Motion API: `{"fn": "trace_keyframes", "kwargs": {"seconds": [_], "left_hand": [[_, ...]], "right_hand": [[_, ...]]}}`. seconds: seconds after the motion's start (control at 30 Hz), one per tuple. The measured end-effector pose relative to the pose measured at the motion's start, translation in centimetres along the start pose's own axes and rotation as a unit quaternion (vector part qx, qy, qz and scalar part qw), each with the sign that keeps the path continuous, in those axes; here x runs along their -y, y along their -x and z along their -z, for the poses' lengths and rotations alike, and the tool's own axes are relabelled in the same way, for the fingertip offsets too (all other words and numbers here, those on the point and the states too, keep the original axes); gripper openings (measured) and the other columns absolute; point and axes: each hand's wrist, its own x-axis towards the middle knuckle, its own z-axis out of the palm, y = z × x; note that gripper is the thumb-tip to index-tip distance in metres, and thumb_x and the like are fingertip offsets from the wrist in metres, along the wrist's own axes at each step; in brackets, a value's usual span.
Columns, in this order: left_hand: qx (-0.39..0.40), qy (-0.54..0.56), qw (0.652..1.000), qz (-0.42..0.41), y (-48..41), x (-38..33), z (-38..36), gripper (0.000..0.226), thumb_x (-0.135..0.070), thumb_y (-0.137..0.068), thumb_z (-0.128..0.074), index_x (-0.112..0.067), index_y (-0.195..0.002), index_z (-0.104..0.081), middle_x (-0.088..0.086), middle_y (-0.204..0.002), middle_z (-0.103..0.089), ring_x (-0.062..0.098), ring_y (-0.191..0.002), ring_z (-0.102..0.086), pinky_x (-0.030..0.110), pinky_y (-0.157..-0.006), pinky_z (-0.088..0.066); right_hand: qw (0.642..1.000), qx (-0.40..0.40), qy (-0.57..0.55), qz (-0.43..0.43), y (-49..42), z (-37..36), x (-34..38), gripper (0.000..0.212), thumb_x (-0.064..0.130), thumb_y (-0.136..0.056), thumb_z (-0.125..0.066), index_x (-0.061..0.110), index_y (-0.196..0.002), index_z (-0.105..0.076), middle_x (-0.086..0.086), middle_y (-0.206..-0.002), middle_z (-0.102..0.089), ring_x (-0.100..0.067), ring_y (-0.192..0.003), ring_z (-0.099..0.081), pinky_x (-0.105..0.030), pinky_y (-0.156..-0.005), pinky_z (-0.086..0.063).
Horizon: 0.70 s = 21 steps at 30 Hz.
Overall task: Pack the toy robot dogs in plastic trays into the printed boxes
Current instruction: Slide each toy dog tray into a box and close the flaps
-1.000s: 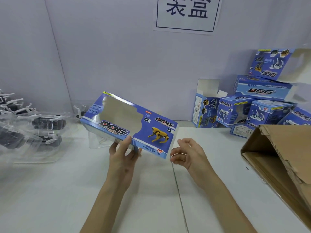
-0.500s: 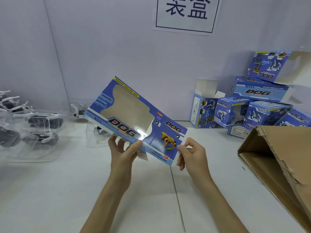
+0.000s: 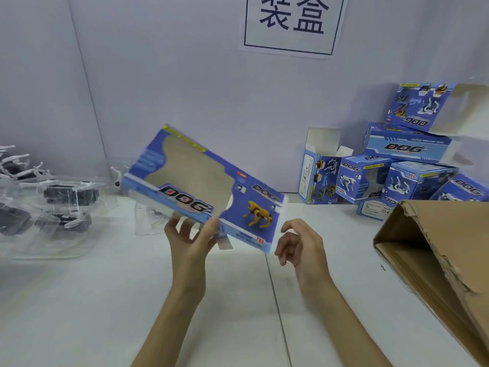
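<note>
Midway over the white table [image 3: 105,300], the left hand [image 3: 189,242] holds a flattened blue box [image 3: 203,189] in the air, sloping down toward the right; the thumb [image 3: 211,229] lies on the printed front at the lower edge and the fingers curl up behind, so the card is pinched between them. The box's front faces the camera: a shaped window, the word DOG beneath it, a yellow dog printed at the right end; blur smears the smaller print. The right hand [image 3: 299,243] hangs just beside the box's lower right corner, palm turned inward, fingers loosely curled and holding nothing; whether a fingertip touches the card I cannot tell.

At the far left of the table lie clear trays [image 3: 31,221] in a loose pile, with black-and-white dogs [image 3: 71,193] seated in them; one more clear tray [image 3: 148,221] shows under the box's left end, its contents too hidden to tell. At the back right, blue boxes [image 3: 407,147] are stacked against the wall, several deep and well apart from the hands; one open box [image 3: 318,176] stands on end at the stack's left side with its top flaps raised. A brown carton [image 3: 436,260] lies on its side at the right edge, its mouth facing left and its upper flap torn. On the wall above hangs a white sign [image 3: 291,22] with two large dark characters inside a thin frame.
</note>
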Motion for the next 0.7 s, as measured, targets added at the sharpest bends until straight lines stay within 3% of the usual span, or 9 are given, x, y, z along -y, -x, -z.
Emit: {"fn": "trace_keyframes", "kwargs": {"seconds": [0.07, 0.13, 0.2, 0.27, 0.33, 0.43, 0.57, 0.7], "left_hand": [[-0.042, 0.086, 0.995, 0.036, -0.7, -0.6, 0.5, 0.055, -0.029, -0.073, -0.083, -0.022, -0.117, -0.051, 0.001, -0.104, -0.065, 0.019, -0.09, -0.066, 0.041, -0.081, -0.058], [-0.051, 0.174, 0.981, 0.072, -1.3, -1.4, 1.5, 0.036, -0.039, -0.082, -0.071, -0.021, -0.111, -0.062, -0.003, -0.098, -0.07, 0.024, -0.094, -0.065, 0.04, -0.08, -0.059], [-0.062, 0.253, 0.959, 0.113, -1.6, -2.2, 2.3, 0.049, -0.048, -0.086, -0.067, -0.02, -0.126, -0.064, -0.001, -0.116, -0.07, 0.027, -0.102, -0.068, 0.037, -0.082, -0.058], [-0.072, 0.304, 0.939, 0.143, -1.8, -2.6, 3.0, 0.057, -0.053, -0.085, -0.067, -0.016, -0.128, -0.064, 0.002, -0.121, -0.07, 0.03, -0.105, -0.07, 0.034, -0.08, -0.059], [-0.071, 0.318, 0.934, 0.148, -1.9, -2.6, 3.3, 0.054, -0.055, -0.085, -0.067, -0.013, -0.12, -0.065, 0.003, -0.112, -0.071, 0.03, -0.103, -0.07, 0.033, -0.078, -0.06], [-0.077, 0.312, 0.936, 0.142, -1.9, -2.5, 3.2, 0.056, -0.054, -0.084, -0.067, -0.015, -0.124, -0.063, 0.002, -0.113, -0.07, 0.029, -0.103, -0.07, 0.032, -0.077, -0.059], [-0.08, 0.336, 0.927, 0.149, -2.0, -2.4, 3.2, 0.068, -0.052, -0.075, -0.071, -0.011, -0.129, -0.06, 0.006, -0.114, -0.069, 0.031, -0.103, -0.07, 0.035, -0.073, -0.059], [-0.095, 0.32, 0.93, 0.152, -2.4, -2.0, 3.4, 0.076, -0.052, -0.074, -0.072, -0.01, -0.136, -0.058, 0.007, -0.117, -0.065, 0.031, -0.103, -0.066, 0.037, -0.076, -0.056]], "right_hand": [[1.0, 0.01, -0.018, 0.003, 0.0, -0.4, -0.3, 0.024, 0.011, -0.101, -0.043, 0.005, -0.083, -0.057, -0.017, -0.059, -0.06, -0.023, -0.041, -0.045, -0.024, -0.043, -0.038], [0.997, 0.017, 0.073, 0.011, -0.3, -1.1, -1.3, 0.016, 0.004, -0.098, -0.049, 0.007, -0.087, -0.061, -0.014, -0.068, -0.066, -0.022, -0.042, -0.051, -0.024, -0.046, -0.041], [0.983, 0.061, 0.175, 0.005, -0.9, -2.5, -2.3, 0.016, 0.003, -0.094, -0.057, 0.018, -0.095, -0.063, -0.008, -0.087, -0.071, -0.019, -0.049, -0.06, -0.023, -0.052, -0.044], [0.958, 0.11, 0.264, 0.009, -2.1, -4.5, -3.1, 0.022, 0.011, -0.091, -0.063, 0.027, -0.107, -0.061, 0.004, -0.105, -0.069, -0.017, -0.06, -0.066, -0.019, -0.058, -0.045], [0.923, 0.132, 0.355, 0.063, -3.8, -7.0, -3.7, 0.038, 0.019, -0.089, -0.064, 0.029, -0.125, -0.056, 0.013, -0.117, -0.062, -0.014, -0.075, -0.066, -0.018, -0.067, -0.048], [0.862, 0.165, 0.459, 0.138, -6.6, -10.9, -4.7, 0.055, 0.02, -0.09, -0.062, 0.027, -0.142, -0.045, 0.009, -0.135, -0.056, -0.016, -0.102, -0.061, -0.029, -0.085, -0.049], [0.8, 0.207, 0.523, 0.21, -10.0, -15.0, -6.0, 0.062, 0.016, -0.085, -0.065, 0.025, -0.142, -0.042, 0.003, -0.139, -0.055, -0.023, -0.11, -0.06, -0.03, -0.077, -0.04], [0.693, 0.223, 0.645, 0.233, -12.3, -16.7, -6.7, 0.043, 0.022, -0.09, -0.061, 0.023, -0.132, -0.055, -0.004, -0.127, -0.058, -0.027, -0.113, -0.053, -0.038, -0.094, -0.033]]}}
